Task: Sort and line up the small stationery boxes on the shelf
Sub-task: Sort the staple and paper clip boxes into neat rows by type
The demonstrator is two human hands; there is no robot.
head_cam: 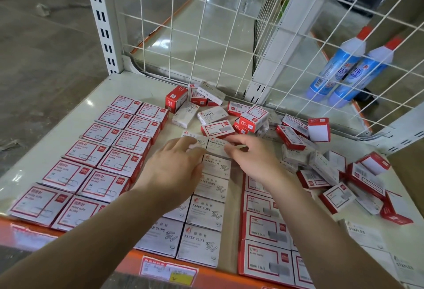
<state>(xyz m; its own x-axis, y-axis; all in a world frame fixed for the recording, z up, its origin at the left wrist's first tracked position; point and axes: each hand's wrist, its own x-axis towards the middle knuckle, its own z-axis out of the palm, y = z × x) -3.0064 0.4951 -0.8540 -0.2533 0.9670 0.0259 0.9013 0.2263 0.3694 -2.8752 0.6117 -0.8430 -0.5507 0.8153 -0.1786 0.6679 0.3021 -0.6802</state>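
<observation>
Red-and-white paper clip boxes point(110, 151) lie lined up in two columns at the shelf's left. White paper clip boxes point(207, 210) form columns in the middle. My left hand point(174, 164) rests with its fingers on the far white box point(195, 139) of the left middle column. My right hand point(250, 158) touches the neighbouring white paper clip box point(216, 146) with bent fingertips. Red-framed staple boxes point(263, 226) are lined up to the right of them. An unsorted heap of small boxes point(215, 114) lies behind my hands, and another heap point(344, 174) spreads to the right.
The cream shelf point(75, 105) has an orange front edge with a price tag point(168, 272). A white wire grid point(206, 36) closes the back and right side. Two blue bottles point(346, 68) stand behind the grid at right. A slotted upright post point(103, 20) rises at the back left.
</observation>
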